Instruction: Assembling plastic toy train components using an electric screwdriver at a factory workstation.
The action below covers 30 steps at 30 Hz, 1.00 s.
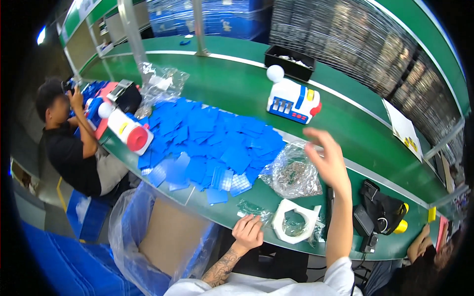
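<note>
My right hand (327,160) reaches out over the bench with its fingers apart, holding nothing. Just beyond its fingertips, a white toy machine (292,102) with blue, yellow and red parts and a white ball on top stands on the green belt. At the bench's near edge rests my left hand (248,233), loosely bent and with nothing visible in it. Its fingertips are beside a flat clear plastic bag (256,209). A white ring-shaped holder (295,221) lies between my arms. Under my right wrist is a clear bag of small metal parts (295,173).
A heap of blue plastic sheets (212,140) covers the bench at left, beside another white toy (129,132). A lined bin (168,237) stands below. Farther off are a black tray (290,63) and a co-worker (69,138). At right lies a black bag (382,207).
</note>
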{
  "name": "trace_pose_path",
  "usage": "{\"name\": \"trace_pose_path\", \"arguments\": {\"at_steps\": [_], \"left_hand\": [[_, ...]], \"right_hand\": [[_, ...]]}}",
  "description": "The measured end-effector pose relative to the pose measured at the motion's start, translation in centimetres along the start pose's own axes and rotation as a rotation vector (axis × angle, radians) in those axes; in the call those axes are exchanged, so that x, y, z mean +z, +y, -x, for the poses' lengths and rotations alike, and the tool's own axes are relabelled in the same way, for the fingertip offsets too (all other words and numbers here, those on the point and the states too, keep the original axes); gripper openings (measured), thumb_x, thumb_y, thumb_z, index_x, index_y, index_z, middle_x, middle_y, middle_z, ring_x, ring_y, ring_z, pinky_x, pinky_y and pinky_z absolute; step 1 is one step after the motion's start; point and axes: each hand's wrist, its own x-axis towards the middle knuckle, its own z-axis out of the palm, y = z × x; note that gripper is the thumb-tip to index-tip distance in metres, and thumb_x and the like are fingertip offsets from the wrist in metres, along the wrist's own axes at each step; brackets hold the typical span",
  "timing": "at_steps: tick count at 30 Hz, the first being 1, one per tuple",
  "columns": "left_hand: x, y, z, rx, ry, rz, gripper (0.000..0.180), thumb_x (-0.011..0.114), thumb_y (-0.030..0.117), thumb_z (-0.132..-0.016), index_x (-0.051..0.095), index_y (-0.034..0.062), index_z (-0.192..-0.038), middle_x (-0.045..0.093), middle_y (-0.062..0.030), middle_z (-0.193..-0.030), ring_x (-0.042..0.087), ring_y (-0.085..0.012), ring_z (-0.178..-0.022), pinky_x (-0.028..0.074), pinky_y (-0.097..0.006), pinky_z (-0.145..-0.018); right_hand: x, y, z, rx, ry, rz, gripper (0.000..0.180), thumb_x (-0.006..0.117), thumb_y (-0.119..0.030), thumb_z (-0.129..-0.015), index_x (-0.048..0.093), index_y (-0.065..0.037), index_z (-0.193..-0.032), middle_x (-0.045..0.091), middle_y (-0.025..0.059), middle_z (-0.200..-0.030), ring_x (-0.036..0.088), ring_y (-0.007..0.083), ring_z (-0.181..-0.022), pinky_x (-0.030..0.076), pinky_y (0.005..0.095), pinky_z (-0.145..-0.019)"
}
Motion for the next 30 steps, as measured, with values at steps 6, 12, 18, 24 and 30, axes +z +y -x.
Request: {"name": "trace_pose_path", "arguments": {"at_steps": [6,12,18,24,30], "left_hand": [[0.9,0.1,-0.2,0.059,-0.014,0.005,0.02,0.053,0.013,-0.064,0.066,0.0036,-0.076,0.067,-0.0091,-0.09,0.063,-0.0252,-0.085,0.052,-0.037,-0.08],[0.9,0.1,0.6,0.044,-0.047,0.02,0.021,0.051,0.011,-0.059,0.063,0.004,-0.074,0.067,-0.0088,-0.09,0.062,-0.0269,-0.084,0.051,-0.039,-0.079],[-0.5,0.6,0.9,0.049,-0.03,-0.045,0.023,0.05,0.012,-0.058,0.063,0.0041,-0.074,0.067,-0.0087,-0.09,0.062,-0.0271,-0.084,0.051,-0.039,-0.079],[0.8,-0.1,0.4,0.062,-0.001,-0.013,0.02,0.051,0.009,-0.059,0.062,0.0053,-0.075,0.065,-0.0083,-0.09,0.061,-0.0277,-0.082,0.05,-0.039,-0.077],[0.8,-0.1,0.2,0.05,-0.044,-0.004,0.017,0.054,0.01,-0.064,0.061,0.0052,-0.079,0.064,-0.0081,-0.092,0.06,-0.0279,-0.086,0.049,-0.04,-0.079]], "right_hand": [[0.4,12.6,-13.0,0.078,0.133,0.548,0.065,0.07,-0.027,-0.07,0.048,0.0,-0.125,0.044,0.0233,-0.128,0.045,0.0375,-0.117,0.039,0.0422,-0.098],[3.0,16.6,-19.0,0.341,-0.114,0.858,0.109,0.078,-0.039,-0.054,0.021,-0.01,-0.142,0.029,0.0185,-0.143,0.026,0.0359,-0.133,0.021,0.0632,-0.104],[2.5,13.6,-17.1,0.416,-0.216,0.889,0.099,0.082,-0.031,-0.05,0.032,-0.018,-0.135,0.042,0.0091,-0.132,0.038,0.0313,-0.126,0.022,0.07,-0.099],[3.9,15.5,-12.2,0.188,0.146,0.999,0.082,0.081,-0.019,-0.053,0.041,-0.016,-0.124,0.047,0.0049,-0.124,0.043,0.0289,-0.119,0.017,0.0759,-0.095],[-0.1,13.8,-5.2,0.081,0.395,0.598,0.077,0.079,-0.01,-0.054,0.044,-0.013,-0.123,0.05,0.0093,-0.122,0.043,0.0312,-0.118,0.025,0.0629,-0.097]]}}
